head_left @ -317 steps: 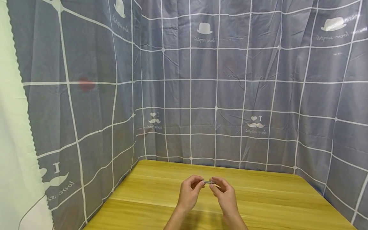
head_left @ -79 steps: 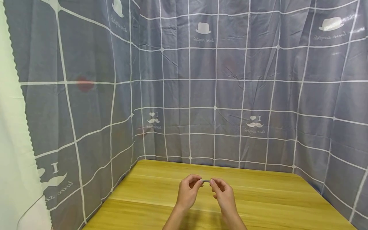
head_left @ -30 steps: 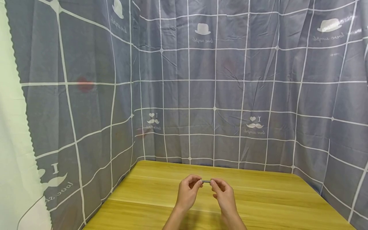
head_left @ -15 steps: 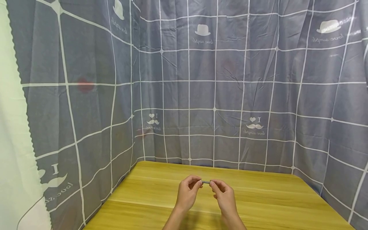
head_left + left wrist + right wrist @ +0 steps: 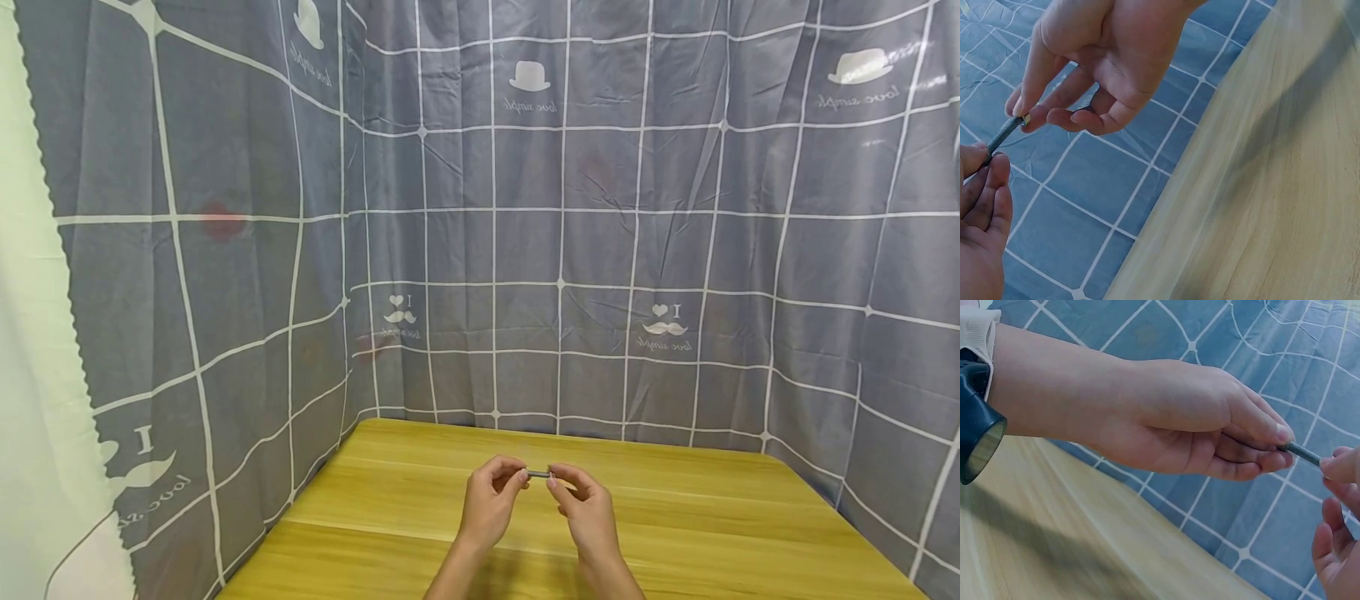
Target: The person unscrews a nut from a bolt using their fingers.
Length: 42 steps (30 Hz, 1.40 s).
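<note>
Above the table, a grey threaded bolt (image 5: pixel 537 474) lies level between both hands; its thread shows plainly in the left wrist view. My left hand (image 5: pixel 483 508) pinches one end between thumb and fingertips, which hide most of that end. Thumb and forefinger of my right hand (image 5: pixel 588 510) pinch a small brass-coloured nut (image 5: pixel 1026 119) at the other end of the bolt. The remaining right fingers are loosely bent. Something dark shows among them in the left wrist view, but I cannot tell what.
A yellow wood-grain table (image 5: pixel 420 454) lies below the hands. A grey curtain (image 5: pixel 525 250) with a white grid hangs behind it and on both sides. The left wrist carries a black camera (image 5: pixel 979 419) on a light strap.
About ten seconds ago, bolt showed past the nut on the right; now the nut is at the end. Since half a second ago, the right thumb and forefinger have spread slightly, uncovering the nut.
</note>
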Tool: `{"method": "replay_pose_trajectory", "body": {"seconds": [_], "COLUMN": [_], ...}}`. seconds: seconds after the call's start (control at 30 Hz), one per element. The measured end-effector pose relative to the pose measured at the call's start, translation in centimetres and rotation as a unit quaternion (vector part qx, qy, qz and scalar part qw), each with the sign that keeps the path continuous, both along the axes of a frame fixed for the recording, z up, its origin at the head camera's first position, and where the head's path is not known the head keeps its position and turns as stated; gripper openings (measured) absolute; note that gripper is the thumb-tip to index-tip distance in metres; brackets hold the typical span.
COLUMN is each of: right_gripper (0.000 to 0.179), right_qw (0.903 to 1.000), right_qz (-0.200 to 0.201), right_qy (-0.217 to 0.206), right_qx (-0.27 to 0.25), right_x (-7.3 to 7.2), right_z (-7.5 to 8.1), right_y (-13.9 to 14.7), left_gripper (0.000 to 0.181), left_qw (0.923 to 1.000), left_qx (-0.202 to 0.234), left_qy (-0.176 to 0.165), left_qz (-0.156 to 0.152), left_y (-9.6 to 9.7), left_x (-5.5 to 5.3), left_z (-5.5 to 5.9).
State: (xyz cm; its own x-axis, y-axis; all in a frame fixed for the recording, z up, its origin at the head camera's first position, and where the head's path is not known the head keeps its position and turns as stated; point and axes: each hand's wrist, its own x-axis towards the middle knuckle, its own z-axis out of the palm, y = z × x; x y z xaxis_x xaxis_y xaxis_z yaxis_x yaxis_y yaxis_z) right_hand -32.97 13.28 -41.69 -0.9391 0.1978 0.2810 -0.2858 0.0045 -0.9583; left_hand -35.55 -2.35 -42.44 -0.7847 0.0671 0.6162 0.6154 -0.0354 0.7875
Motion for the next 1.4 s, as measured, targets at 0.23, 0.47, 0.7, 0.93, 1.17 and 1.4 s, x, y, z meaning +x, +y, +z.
{"method": "replay_pose_trajectory", "body": {"seconds": [0.23,0.47,0.7,0.93,1.17,1.4], "right_gripper": [0.033,0.033,0.031,0.031,0.027,0.032], "right_qw": [0.9999,1.0000,0.9999,1.0000,1.0000,0.9999], "right_qz": [-0.008,0.008,0.000,0.004,0.000,-0.005], "right_qy": [-0.005,-0.001,-0.014,-0.004,0.010,-0.006], "right_qx": [0.004,-0.002,0.004,-0.003,-0.001,-0.011], "right_x": [0.0,0.1,0.0,0.1,0.1,0.2], "right_z": [-0.1,-0.1,-0.1,-0.1,0.0,0.1], "right_y": [-0.1,-0.1,0.0,-0.1,-0.2,-0.2], "left_gripper": [0.007,0.008,0.007,0.008,0.007,0.008], "left_qw": [0.9998,0.9997,0.9999,0.9999,0.9999,0.9999], "left_qx": [-0.011,-0.009,0.011,0.014,0.011,0.012], "left_qy": [0.002,-0.007,-0.009,-0.006,0.003,-0.004], "left_qz": [0.014,0.023,0.003,-0.002,0.004,-0.006], "left_y": [0.2,0.2,0.0,-0.1,0.0,0.0], "left_x": [0.8,-0.1,-0.1,0.1,0.0,0.0], "left_z": [0.7,-0.1,-0.2,0.0,0.1,0.0]}}
